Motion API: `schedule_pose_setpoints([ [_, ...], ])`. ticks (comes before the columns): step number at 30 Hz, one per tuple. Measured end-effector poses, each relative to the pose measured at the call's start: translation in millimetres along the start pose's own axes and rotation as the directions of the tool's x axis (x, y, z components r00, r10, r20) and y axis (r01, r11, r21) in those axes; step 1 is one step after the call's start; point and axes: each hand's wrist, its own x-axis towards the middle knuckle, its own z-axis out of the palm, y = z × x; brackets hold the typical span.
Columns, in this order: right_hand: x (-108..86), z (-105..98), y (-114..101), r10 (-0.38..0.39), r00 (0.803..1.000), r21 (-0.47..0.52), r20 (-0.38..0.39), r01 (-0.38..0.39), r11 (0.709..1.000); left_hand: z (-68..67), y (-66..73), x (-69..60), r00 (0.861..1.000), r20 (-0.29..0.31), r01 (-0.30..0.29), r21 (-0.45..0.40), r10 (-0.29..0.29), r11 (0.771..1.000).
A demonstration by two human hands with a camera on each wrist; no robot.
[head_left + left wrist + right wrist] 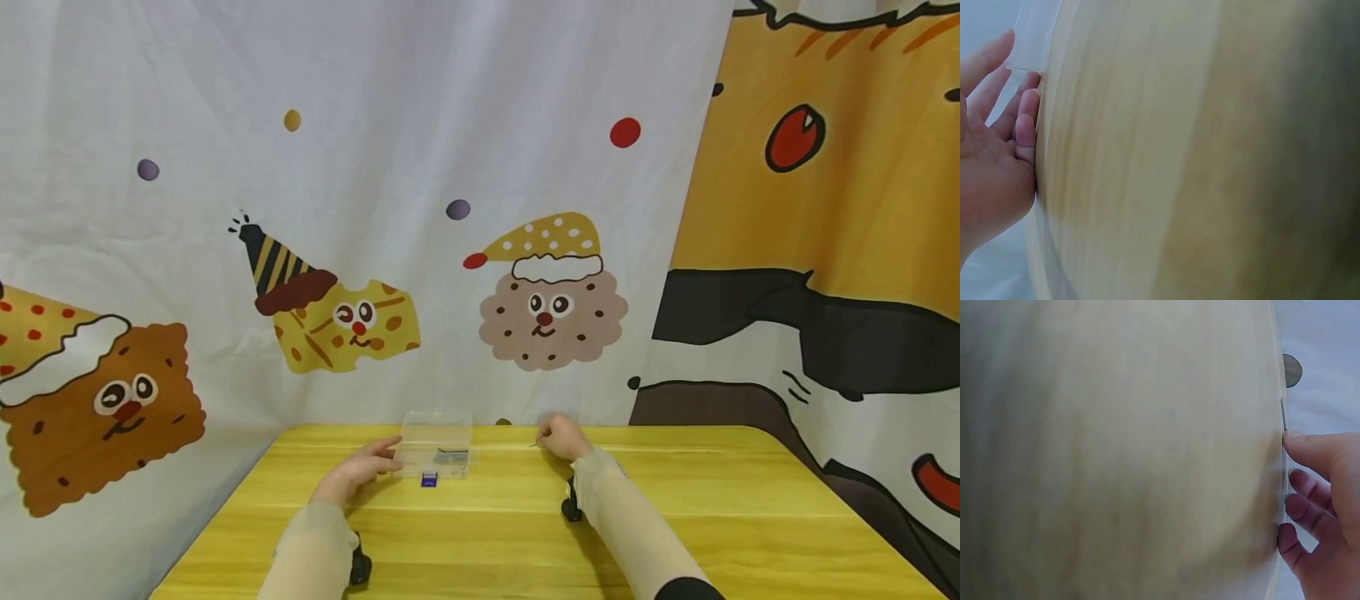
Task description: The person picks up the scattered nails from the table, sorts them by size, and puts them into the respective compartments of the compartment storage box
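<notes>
A clear plastic box [437, 427] stands near the table's back edge with its lid raised and a blue latch [429, 480] at the front. Several thin dark pieces [452, 457] lie inside it, too small to make out singly. My left hand [363, 468] is at the box's left side, fingers loosely extended and fingertips by its wall. Farther right, my right hand [564, 438] pinches a thin dark metal pin [1284, 414] between thumb and index finger, low over the tabletop. The other fingers of that hand are bent, and part of the pin is hidden by the fingertips.
The yellow wood-grain table [480, 542] spreads under both forearms. Right behind its back edge hangs a white curtain [450, 333] printed with cartoon biscuits and cheese. Each wrist carries a small black camera, such as the right camera [572, 505].
</notes>
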Motion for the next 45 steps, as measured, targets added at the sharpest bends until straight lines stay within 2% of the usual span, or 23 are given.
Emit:
schedule_pose_setpoints([
  [7,-4.3,-1.9,-2.8,-0.026,0.999,0.016,0.042,0.025,1.000,0.5,2.9,-2.0,1.000,0.000,-0.012,0.015,0.012,1.000],
  [10,-5.2,-2.4,-4.7,-0.034,0.998,0.053,0.044,0.032,0.998,1.0,1.6,-2.1,1.000,0.002,-0.016,0.019,0.016,1.000],
  [17,-6.0,-12.0,-16.3,-0.029,0.999,0.164,-0.015,0.031,0.986,-0.3,-2.4,0.5,1.000,0.016,-0.025,0.017,0.024,1.000],
  [23,-2.1,-22.2,-23.8,-0.008,1.000,0.264,-0.016,0.012,0.964,-2.2,-3.6,1.6,1.000,0.015,-0.026,0.014,0.026,1.000],
  [31,1.0,-24.3,-33.7,0.049,0.999,0.303,0.004,-0.048,0.952,-4.3,-2.8,-0.3,0.999,0.018,-0.035,0.010,0.035,0.999],
  [37,-1.5,-24.5,-40.9,0.006,1.000,0.356,0.012,-0.009,0.935,-3.6,-2.0,-1.6,1.000,0.014,-0.028,0.010,0.028,1.000],
  [45,-5.0,-22.7,-46.9,-0.002,1.000,0.356,0.031,-0.009,0.934,-2.1,-2.4,0.0,0.999,0.023,-0.032,0.001,0.032,0.999],
])
